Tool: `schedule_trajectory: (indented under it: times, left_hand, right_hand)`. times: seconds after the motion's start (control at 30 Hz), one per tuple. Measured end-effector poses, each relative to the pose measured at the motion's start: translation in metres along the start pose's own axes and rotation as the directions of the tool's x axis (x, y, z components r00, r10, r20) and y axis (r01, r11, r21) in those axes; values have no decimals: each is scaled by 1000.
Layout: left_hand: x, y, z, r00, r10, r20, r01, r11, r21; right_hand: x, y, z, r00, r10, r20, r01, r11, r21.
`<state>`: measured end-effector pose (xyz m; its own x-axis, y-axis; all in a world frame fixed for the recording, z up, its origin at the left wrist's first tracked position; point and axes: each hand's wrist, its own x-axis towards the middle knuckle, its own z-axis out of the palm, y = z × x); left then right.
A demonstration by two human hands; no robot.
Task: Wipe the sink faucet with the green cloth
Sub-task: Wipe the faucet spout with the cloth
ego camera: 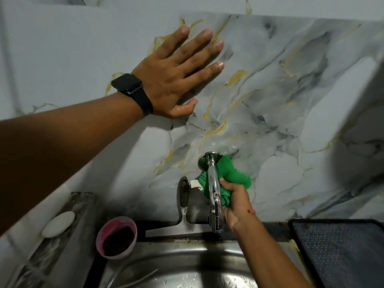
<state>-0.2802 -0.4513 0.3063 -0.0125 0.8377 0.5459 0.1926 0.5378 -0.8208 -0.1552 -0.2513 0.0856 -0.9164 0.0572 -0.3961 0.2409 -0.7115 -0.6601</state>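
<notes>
The chrome faucet [214, 188] juts from the marble-patterned wall [291, 90] above the steel sink [187, 267], its round flange against the wall and its spout curving down toward the basin. My right hand [236, 202] has its grip closed around the bunched green cloth [230, 173], pressing the soft, nubby fabric against the right side of the smooth, shiny pipe, with folds spilling up toward the flange. My left hand [178, 73] lies flat and open on the wall, holding nothing, likely to steady me as I lean in; a black watch [129, 88] sits on its wrist. A pink bowl [116, 238] and a white oval soap [58, 224] rest left of the sink.
</notes>
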Motion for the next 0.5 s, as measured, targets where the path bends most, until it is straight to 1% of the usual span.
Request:
schedule_trajectory:
  times: [0.03, 0.07, 0.13, 0.2, 0.23, 0.27, 0.3, 0.4, 0.43, 0.5]
  left_hand:
    - [1, 0, 0, 1000, 4, 1, -4, 1000, 9]
    - [1, 0, -1, 1000, 5, 9, -5, 1000, 17]
    - [3, 2, -2, 1000, 10, 18, -11, 1000, 19]
    - [2, 2, -4, 1000, -5, 23, 4, 1000, 26]
    - [2, 2, -4, 1000, -10, 25, 9, 1000, 26]
    - [1, 2, -5, 1000, -13, 26, 12, 1000, 25]
    - [1, 2, -5, 1000, -13, 26, 13, 1000, 24]
    - [1, 3, -5, 1000, -14, 26, 13, 1000, 19]
    - [0, 4, -4, 1000, -13, 29, 12, 1000, 22]
    - [1, 4, -2, 1000, -10, 28, 9, 1000, 24]
  right_hand:
    - [-2, -1, 0, 1000, -4, 10, 4, 1000, 25]
    - [-7, -6, -1, 999, -11, 50, 10, 999, 34]
    - [-20, -19, -13, 978, -29, 207, 13, 997, 80]
    - [-31, -35, -26, 915, 34, 401, -96, 986, 137]
    - [-34, -42, -27, 887, 67, 457, -148, 979, 143]
    - [-34, -47, -25, 879, 94, 467, -174, 976, 132]
    - [-31, -49, -20, 886, 131, 444, -191, 977, 92]
    - [-23, -48, 2, 913, 242, 328, -232, 970, -70]
    - [-20, -46, 8, 919, 255, 302, -237, 967, -94]
    - [-17, -37, 10, 919, 265, 292, -249, 964, -93]
